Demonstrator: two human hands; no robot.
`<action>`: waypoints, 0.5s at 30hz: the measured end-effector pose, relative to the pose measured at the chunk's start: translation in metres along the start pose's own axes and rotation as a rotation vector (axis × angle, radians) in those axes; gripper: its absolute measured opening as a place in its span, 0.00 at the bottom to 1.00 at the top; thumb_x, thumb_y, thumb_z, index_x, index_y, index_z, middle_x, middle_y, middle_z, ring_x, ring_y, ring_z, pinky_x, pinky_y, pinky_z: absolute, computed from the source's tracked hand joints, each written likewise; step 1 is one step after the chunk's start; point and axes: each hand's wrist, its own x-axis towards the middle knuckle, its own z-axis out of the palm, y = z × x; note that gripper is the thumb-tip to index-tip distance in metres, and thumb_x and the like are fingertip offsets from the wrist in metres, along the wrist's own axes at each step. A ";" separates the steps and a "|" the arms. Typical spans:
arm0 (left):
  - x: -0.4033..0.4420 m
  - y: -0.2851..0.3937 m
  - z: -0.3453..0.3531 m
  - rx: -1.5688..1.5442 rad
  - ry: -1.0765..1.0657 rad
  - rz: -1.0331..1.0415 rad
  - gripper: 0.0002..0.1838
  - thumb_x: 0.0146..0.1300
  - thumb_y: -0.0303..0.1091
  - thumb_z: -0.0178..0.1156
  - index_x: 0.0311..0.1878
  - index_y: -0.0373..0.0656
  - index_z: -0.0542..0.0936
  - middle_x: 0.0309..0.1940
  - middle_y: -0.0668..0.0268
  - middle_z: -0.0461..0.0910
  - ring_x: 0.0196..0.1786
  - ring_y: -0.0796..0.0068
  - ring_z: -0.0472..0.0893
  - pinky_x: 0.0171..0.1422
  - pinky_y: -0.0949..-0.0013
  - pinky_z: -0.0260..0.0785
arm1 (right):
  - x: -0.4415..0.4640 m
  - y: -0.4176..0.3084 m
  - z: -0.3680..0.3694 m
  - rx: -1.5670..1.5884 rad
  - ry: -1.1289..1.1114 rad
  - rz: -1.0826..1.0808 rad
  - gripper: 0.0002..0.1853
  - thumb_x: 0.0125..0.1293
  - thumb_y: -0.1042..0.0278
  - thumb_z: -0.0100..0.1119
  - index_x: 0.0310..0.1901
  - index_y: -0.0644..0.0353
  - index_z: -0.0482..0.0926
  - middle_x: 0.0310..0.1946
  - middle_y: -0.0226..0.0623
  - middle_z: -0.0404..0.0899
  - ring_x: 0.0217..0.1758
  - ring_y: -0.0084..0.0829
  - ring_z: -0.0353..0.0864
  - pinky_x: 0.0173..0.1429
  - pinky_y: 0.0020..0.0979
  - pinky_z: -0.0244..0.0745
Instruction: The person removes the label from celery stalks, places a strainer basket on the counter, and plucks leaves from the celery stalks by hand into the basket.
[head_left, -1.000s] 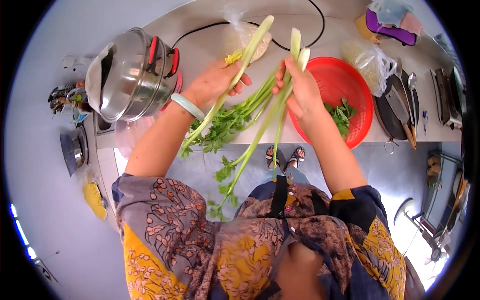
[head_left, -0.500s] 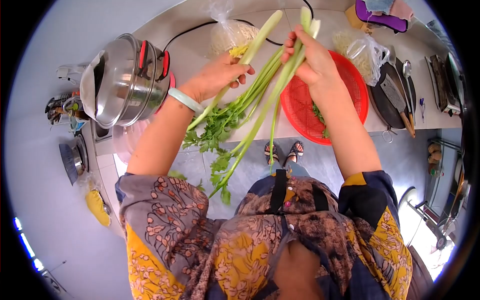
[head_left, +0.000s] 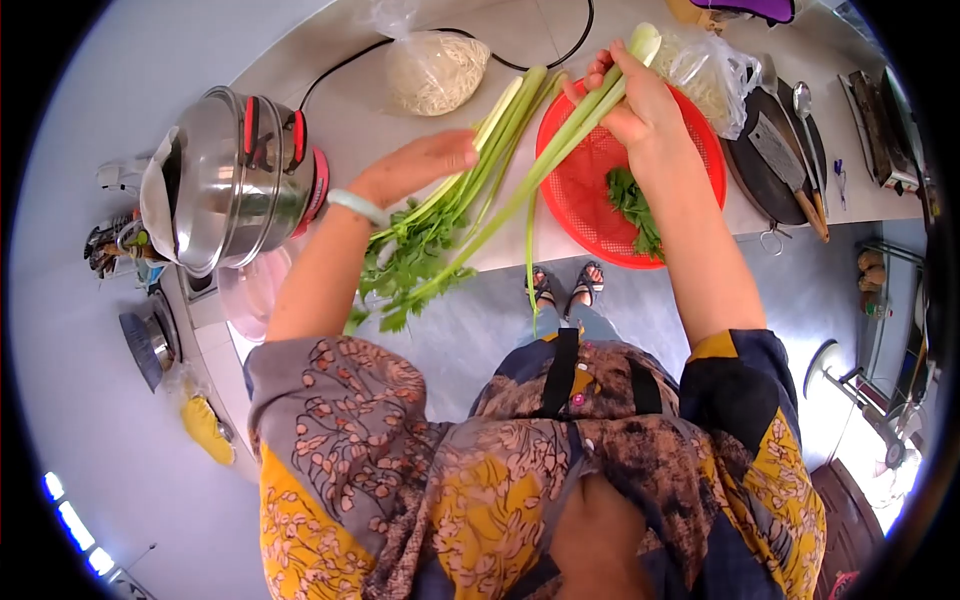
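Note:
My right hand (head_left: pixel 640 100) is wrapped round a few pale green celery stalks (head_left: pixel 575 132), gripping them near their thick cut ends. Their thin, leafy ends slant down to the left past the counter's edge. My left hand (head_left: pixel 425 162) has its fingers stretched out, its fingertips at a bunch of celery (head_left: pixel 513 118) that lies on the counter. That bunch's leaves (head_left: pixel 425 230) spread below my left wrist. Under my right hand and forearm stands a red plastic basket (head_left: pixel 716 150), with some green leaves (head_left: pixel 632 212) inside it.
A steamer pot (head_left: pixel 215 185) with red handles stands at the left. Bags of noodle-like strands (head_left: pixel 440 72) and sprout-like strands (head_left: pixel 690 70) lie at the back. On the right, a cleaver (head_left: pixel 778 150) and a spoon (head_left: pixel 803 105) rest on a dark pan (head_left: pixel 750 180). A black cable (head_left: pixel 350 70) runs behind.
My left hand has let go of the stalk it held up and now reaches flat toward the bunch on the counter. My right hand still holds its stalks. The camera view has shifted slightly.

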 end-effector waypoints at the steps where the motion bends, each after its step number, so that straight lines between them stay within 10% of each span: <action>1: -0.010 0.005 0.008 0.049 -0.072 0.021 0.40 0.65 0.52 0.60 0.72 0.35 0.60 0.69 0.52 0.65 0.69 0.64 0.66 0.72 0.64 0.57 | 0.002 0.001 0.004 -0.015 0.003 -0.016 0.11 0.76 0.63 0.48 0.39 0.63 0.68 0.28 0.34 0.67 0.25 0.25 0.69 0.56 0.52 0.80; 7: -0.034 0.039 0.055 0.238 -0.018 -0.050 0.20 0.69 0.42 0.61 0.56 0.36 0.76 0.32 0.72 0.78 0.35 0.83 0.75 0.42 0.74 0.71 | 0.007 0.007 0.055 -0.078 -0.064 0.026 0.10 0.73 0.63 0.52 0.42 0.63 0.70 0.32 0.34 0.71 0.30 0.28 0.74 0.55 0.54 0.79; 15: -0.081 0.086 0.025 0.309 0.117 -0.145 0.19 0.69 0.46 0.59 0.42 0.36 0.80 0.29 0.73 0.76 0.33 0.84 0.72 0.38 0.73 0.67 | 0.009 0.004 0.130 -0.032 -0.257 0.021 0.09 0.72 0.62 0.54 0.37 0.58 0.73 0.28 0.33 0.72 0.31 0.31 0.74 0.46 0.57 0.80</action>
